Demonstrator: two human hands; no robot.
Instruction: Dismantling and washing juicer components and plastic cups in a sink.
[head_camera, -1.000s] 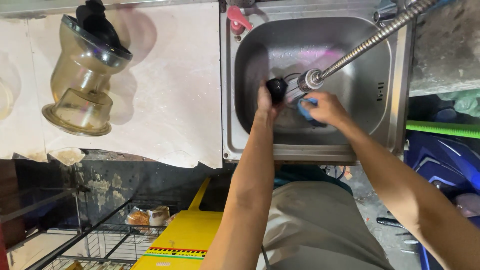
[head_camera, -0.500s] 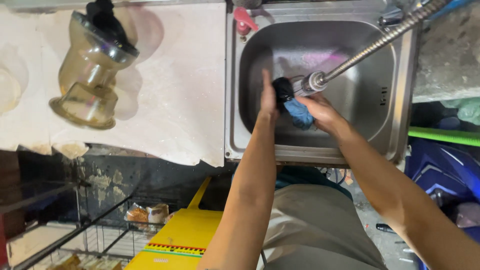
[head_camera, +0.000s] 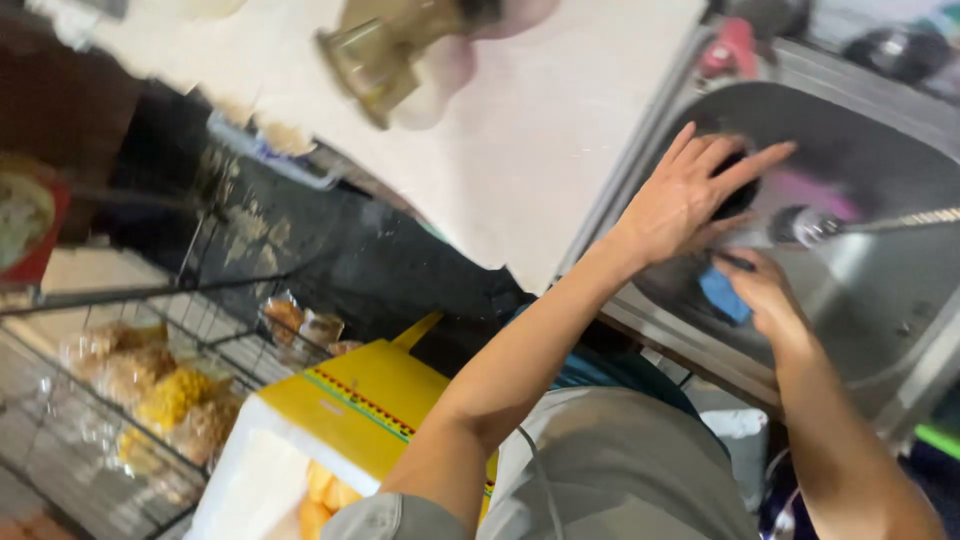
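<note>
Half a second back the view looked straight down into the sink; now it has swung and tilted, so the basin sits at 2 o'clock, and the left hand (head_camera: 690, 195) has opened out where it was wrapped round the dark object.

That left hand lies with fingers spread and extended over a dark round object (head_camera: 738, 190), mostly hidden beneath it, so whether it presses or merely covers it I cannot tell. At about 5 o'clock from it, the right hand (head_camera: 765, 290) is curled around a blue sponge (head_camera: 722, 292), gripping it low in the steel sink (head_camera: 870, 300). A metal spray head on a flexible hose (head_camera: 815, 225) hangs just beside both hands, at 3 o'clock from the left one.

Scrubbing well here probably means pinning the dark piece firmly with the flat palm while the sponge works along its exposed edge, and keeping both under the nozzle so rinse water falls into the basin rather than over the rim.

Outward, a white surface (head_camera: 540, 130) runs off at 10 o'clock, carrying a tipped amber plastic jug-like vessel (head_camera: 385, 50) near the top edge. A red item (head_camera: 730, 50) stands at the sink's far corner. Below, at 7 o'clock, a yellow box (head_camera: 350, 410) and a wire rack (head_camera: 110, 400) of bagged food crowd the floor by the person's legs. The hose looks the likeliest thing to snag a wrist.
</note>
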